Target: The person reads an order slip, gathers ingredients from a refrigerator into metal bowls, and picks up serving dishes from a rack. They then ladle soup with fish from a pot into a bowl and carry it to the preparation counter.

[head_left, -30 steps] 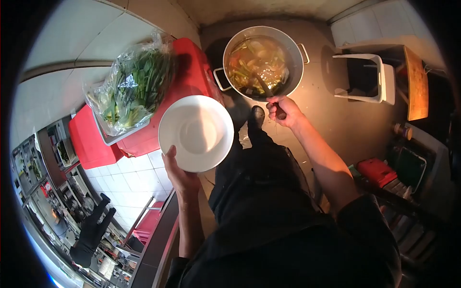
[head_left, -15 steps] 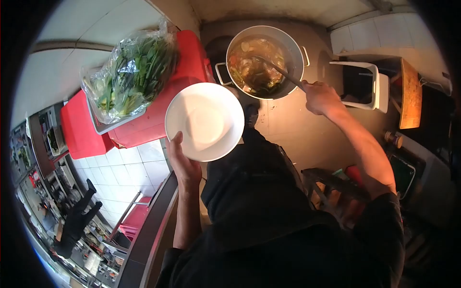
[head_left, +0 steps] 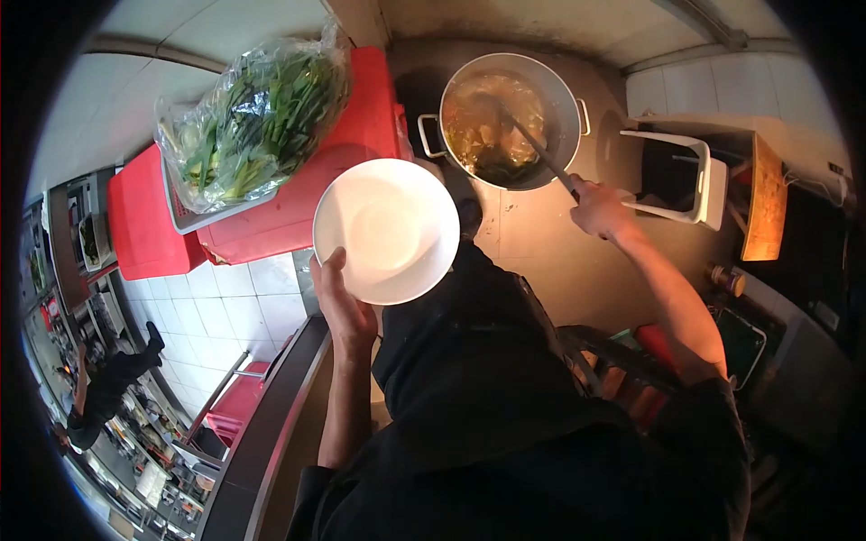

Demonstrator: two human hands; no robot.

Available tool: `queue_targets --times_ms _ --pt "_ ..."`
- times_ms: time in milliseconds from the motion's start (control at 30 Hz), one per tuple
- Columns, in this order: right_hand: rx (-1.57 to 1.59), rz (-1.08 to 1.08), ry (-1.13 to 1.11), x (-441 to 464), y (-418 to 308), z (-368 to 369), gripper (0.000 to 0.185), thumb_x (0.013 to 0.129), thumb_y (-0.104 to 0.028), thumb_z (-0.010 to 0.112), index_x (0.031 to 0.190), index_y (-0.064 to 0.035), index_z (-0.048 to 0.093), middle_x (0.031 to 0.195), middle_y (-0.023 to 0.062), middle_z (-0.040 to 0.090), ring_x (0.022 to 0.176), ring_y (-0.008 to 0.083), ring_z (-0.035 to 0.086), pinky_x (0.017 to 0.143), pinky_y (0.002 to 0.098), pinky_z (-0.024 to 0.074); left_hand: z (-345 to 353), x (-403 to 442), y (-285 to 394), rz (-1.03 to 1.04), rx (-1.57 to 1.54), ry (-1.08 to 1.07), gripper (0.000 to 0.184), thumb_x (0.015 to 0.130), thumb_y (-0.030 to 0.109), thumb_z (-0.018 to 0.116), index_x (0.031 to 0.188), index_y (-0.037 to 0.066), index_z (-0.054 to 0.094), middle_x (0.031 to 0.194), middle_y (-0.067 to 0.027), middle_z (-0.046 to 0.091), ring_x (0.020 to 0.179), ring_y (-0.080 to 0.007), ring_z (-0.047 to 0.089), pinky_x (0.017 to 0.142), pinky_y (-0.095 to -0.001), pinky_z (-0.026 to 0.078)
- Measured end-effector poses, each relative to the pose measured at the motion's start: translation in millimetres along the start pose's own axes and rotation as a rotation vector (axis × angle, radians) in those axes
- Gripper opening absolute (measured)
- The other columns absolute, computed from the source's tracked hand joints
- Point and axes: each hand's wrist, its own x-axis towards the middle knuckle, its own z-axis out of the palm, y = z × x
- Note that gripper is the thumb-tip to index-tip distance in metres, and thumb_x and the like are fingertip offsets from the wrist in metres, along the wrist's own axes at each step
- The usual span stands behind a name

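Observation:
My left hand (head_left: 343,311) is closed on the rim of a white bowl (head_left: 383,230), thumb over the inside edge; the bowl has nothing in it. In my right hand (head_left: 600,209) is the dark handle of a ladle (head_left: 541,153), gripped near its end. The ladle slants down into a large two-handled pot (head_left: 577,117) of brown soup (head_left: 510,90) with vegetable pieces. Its head is under the soup and only dimly visible. The bowl is held left of the pot and nearer to me.
Leafy greens in a clear plastic bag (head_left: 262,117) lie in a grey tray (head_left: 185,219) on red containers (head_left: 153,230) at the left. A white-framed bin (head_left: 713,194) and a wooden board (head_left: 765,198) stand right. Far left, a person (head_left: 113,383) in dark clothes stands near shelves.
The ladle has shifted within the soup, its head now lower under the surface, and my right hand sits slightly lower. The view has tilted a little. My left hand still holds the bowl.

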Motion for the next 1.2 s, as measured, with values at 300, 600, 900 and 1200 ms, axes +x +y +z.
queue_targets --times_ms 300,600,900,1200 --pt "1.105 0.256 -0.458 4 6 29 0.012 0.079 -0.008 0.057 0.075 -0.0048 0.046 0.060 0.0015 0.044 0.043 0.0086 0.044 0.035 0.0236 0.0345 -15 12 -23 -0.031 -0.041 0.083 0.034 0.087 0.020 0.043 0.111 -0.005 0.043 0.100 -0.0140 0.049 0.098 -0.0246 0.050 0.088 -0.0343 0.038" --pt "1.452 0.261 -0.576 -34 37 36 0.010 0.084 -0.009 0.056 0.083 -0.0074 0.045 0.065 -0.0002 0.043 0.043 0.0060 0.039 0.039 0.0192 0.0340 -9 17 -9 0.035 0.112 0.042 0.040 0.085 0.024 0.046 0.116 -0.001 0.042 0.110 -0.0133 0.049 0.106 -0.0226 0.049 0.091 -0.0338 0.038" --pt "1.472 0.254 -0.509 -42 31 55 0.013 0.084 -0.007 0.056 0.094 -0.0080 0.048 0.064 -0.0008 0.044 0.043 0.0063 0.039 0.038 0.0197 0.0332 -3 38 -21 -0.162 -0.212 0.134 0.040 0.083 0.024 0.050 0.114 0.000 0.042 0.109 -0.0129 0.049 0.105 -0.0216 0.049 0.091 -0.0340 0.038" --pt "1.503 0.209 -0.397 -11 10 74 0.028 0.083 -0.010 0.057 0.110 -0.0092 0.051 0.064 -0.0026 0.044 0.044 0.0055 0.042 0.035 0.0196 0.0321 -3 34 -27 -0.135 -0.232 0.097 0.036 0.082 0.022 0.051 0.111 0.001 0.044 0.108 -0.0118 0.049 0.105 -0.0208 0.048 0.090 -0.0331 0.037"
